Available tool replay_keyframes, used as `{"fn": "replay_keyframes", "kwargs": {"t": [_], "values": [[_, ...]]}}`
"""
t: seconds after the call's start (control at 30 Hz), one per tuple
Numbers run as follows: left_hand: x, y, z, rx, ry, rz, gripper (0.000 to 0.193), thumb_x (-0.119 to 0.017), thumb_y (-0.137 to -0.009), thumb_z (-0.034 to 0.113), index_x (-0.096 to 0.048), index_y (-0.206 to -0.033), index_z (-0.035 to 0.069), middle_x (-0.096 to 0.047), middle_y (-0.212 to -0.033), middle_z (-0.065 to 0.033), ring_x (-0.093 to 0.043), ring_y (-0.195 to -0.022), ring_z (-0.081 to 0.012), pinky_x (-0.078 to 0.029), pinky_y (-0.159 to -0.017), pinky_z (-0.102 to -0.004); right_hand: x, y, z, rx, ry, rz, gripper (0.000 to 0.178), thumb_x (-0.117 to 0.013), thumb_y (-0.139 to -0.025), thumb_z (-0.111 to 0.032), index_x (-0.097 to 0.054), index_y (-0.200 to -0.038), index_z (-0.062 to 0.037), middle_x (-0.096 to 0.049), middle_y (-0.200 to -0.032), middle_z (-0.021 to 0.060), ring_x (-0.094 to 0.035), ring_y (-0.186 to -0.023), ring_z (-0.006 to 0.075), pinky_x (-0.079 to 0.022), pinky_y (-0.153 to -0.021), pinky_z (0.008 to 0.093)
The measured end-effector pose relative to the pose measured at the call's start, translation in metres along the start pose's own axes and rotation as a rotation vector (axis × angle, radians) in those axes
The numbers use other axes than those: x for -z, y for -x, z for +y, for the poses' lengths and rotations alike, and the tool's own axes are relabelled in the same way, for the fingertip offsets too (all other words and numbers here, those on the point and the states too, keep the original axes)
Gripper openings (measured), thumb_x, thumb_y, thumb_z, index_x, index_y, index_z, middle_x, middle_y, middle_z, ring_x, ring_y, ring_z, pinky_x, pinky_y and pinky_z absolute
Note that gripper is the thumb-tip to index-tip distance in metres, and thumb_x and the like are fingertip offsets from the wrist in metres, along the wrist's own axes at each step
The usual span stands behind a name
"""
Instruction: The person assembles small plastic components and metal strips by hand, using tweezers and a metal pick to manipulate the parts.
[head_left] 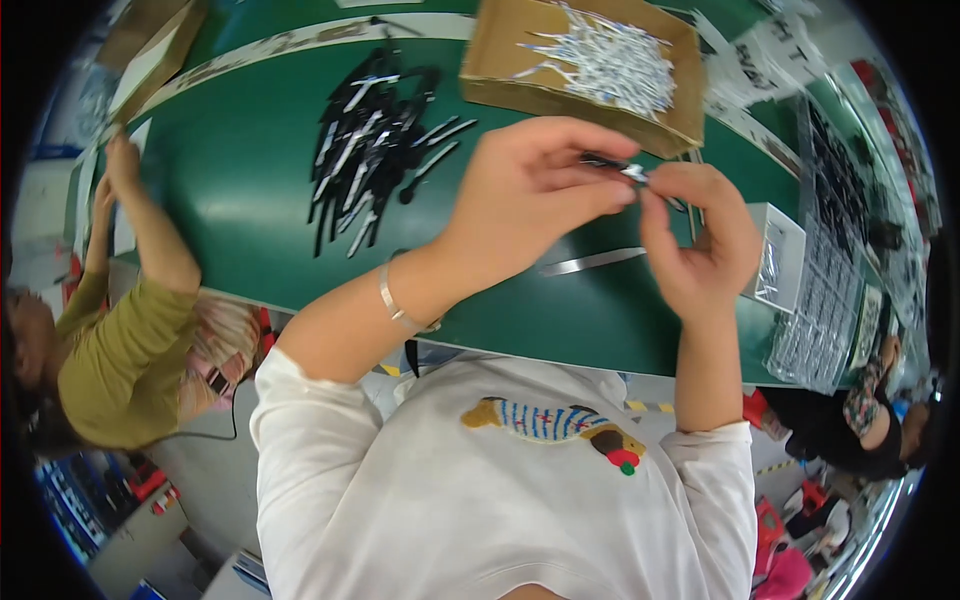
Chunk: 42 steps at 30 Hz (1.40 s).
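My left hand (pixel 535 190) has its thumb and fingers closed on a small black strip-like part (pixel 603 161) with a bright silvery end. At that silvery end, my right hand (pixel 705 225) pinches with thumb and forefinger. The part is too small and blurred for me to name its kind. Below the hands, a flat metal tool (pixel 595 262) that looks like tweezers lies on the green table (pixel 240 200). Left of my left hand is a loose pile of black and silver strips (pixel 365 150), several of them apart at its right edge.
A cardboard box (pixel 480 85) of white strips stands beyond my hands. To the right are a white box (pixel 797 245) with small metal pieces and stacked clear plastic trays (pixel 815 330). A person in an olive top (pixel 135 360) works at the left; another person (pixel 840 425) is at the right.
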<state>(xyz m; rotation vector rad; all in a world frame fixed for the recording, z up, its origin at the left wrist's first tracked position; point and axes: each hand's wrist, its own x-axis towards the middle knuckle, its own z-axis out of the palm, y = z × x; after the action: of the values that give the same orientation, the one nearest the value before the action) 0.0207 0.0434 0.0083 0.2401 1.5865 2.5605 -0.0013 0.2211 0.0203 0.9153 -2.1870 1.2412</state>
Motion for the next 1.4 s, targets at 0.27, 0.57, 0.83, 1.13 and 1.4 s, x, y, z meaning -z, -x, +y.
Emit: {"fn": "replay_keyframes", "kwargs": {"t": [0.27, 0.57, 0.83, 1.13, 1.4], "values": [[0.002, 0.003, -0.007, -0.179, -0.13, 0.014, 0.022, -0.061, -0.081, -0.013, -0.061, -0.102, -0.006, -0.066, -0.096, -0.0133, -0.066, -0.09, -0.0175, -0.056, -0.08, -0.0271, 0.001, 0.004, -0.001, -0.114, -0.154, -0.03, 0.02, -0.07, -0.07, 0.003, -0.067, -0.089, -0.0011, -0.068, -0.082, 0.0078, -0.064, -0.068, 0.0192, -0.051, -0.062, 0.0269], [0.005, 0.005, -0.008, -0.248, -0.256, -0.039, 0.017, -0.059, -0.081, -0.015, -0.057, -0.096, -0.007, -0.064, -0.097, -0.0192, -0.066, -0.095, -0.027, -0.058, -0.081, -0.0348, 0.028, 0.01, 0.002, -0.127, -0.065, -0.105, 0.016, -0.068, -0.071, 0.004, -0.067, -0.087, 0.0016, -0.067, -0.086, 0.0118, -0.064, -0.079, 0.0253, -0.05, -0.072, 0.0323], [0.004, 0.01, -0.01, -0.247, -0.339, -0.055, 0.017, -0.06, -0.08, -0.015, -0.063, -0.095, -0.007, -0.064, -0.093, -0.0098, -0.066, -0.089, -0.0147, -0.055, -0.08, -0.0252, 0.008, -0.001, -0.008, -0.086, -0.126, -0.198, 0.013, -0.063, -0.071, 0.009, -0.059, -0.082, 0.0028, -0.061, -0.082, 0.0107, -0.058, -0.076, 0.0234, -0.045, -0.067, 0.03], [0.002, 0.012, -0.011, -0.235, -0.274, -0.105, 0.021, -0.063, -0.076, -0.017, -0.063, -0.095, -0.006, -0.062, -0.09, -0.0107, -0.066, -0.09, -0.021, -0.056, -0.077, -0.0296, 0.009, 0.008, -0.001, -0.149, -0.327, -0.185, 0.013, -0.062, -0.076, 0.007, -0.059, -0.087, -0.0008, -0.058, -0.086, 0.0084, -0.057, -0.078, 0.018, -0.045, -0.071, 0.0259], [0.003, 0.013, -0.005, -0.29, -0.504, -0.095, 0.023, -0.061, -0.075, -0.018, -0.064, -0.094, -0.007, -0.065, -0.092, -0.0139, -0.067, -0.088, -0.0223, -0.055, -0.078, -0.0295, 0.006, -0.002, -0.011, -0.678, -0.815, -0.188, 0.015, -0.061, -0.081, 0.008, -0.057, -0.095, 0.0029, -0.055, -0.091, 0.003, -0.053, -0.084, 0.009, -0.044, -0.074, 0.0226]]}}
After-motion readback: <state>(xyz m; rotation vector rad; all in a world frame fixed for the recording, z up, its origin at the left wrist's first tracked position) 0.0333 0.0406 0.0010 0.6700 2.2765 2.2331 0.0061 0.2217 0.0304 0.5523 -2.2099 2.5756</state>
